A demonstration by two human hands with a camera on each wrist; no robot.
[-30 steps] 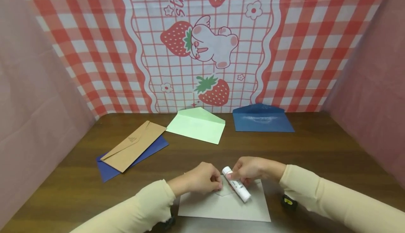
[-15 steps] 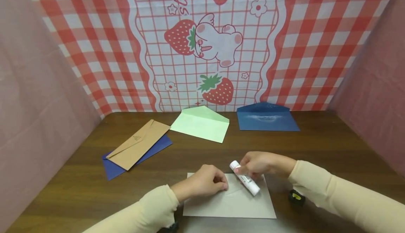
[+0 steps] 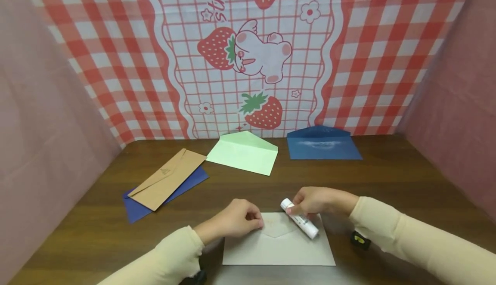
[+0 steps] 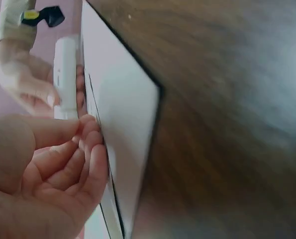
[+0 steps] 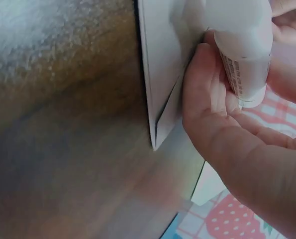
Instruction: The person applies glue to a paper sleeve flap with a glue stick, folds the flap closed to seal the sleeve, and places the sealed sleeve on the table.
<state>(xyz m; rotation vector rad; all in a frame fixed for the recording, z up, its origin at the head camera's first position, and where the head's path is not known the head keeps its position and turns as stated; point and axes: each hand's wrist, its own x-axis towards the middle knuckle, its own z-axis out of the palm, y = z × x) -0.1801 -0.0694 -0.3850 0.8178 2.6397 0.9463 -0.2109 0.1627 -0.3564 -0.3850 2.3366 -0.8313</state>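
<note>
A white envelope [image 3: 279,250] lies near the front edge, its pointed flap folded down on the upper side. On the flap's left part rests the left hand [image 3: 234,219], thumb and fingertips together; in the left wrist view the curled fingers of this hand [image 4: 63,169] touch the paper with nothing visible between them. The right hand [image 3: 319,202] holds a white tube like a glue stick [image 3: 304,224], slanted over the flap's right part. In the right wrist view, the right hand's fingers [image 5: 227,112] curl around the tube [image 5: 245,55] and lie against the envelope [image 5: 160,55].
A brown envelope [image 3: 170,179] overlaps a dark blue one [image 3: 135,212] at the left. Further back lie a light green envelope [image 3: 244,153] and a blue envelope with whitish marks [image 3: 323,149]. A checked cloth [image 3: 360,61] hangs behind the table.
Over the envelope, the left hand has slid to the left, and the right hand with the tube has shifted to the right. More of the flap's point shows between them.
</note>
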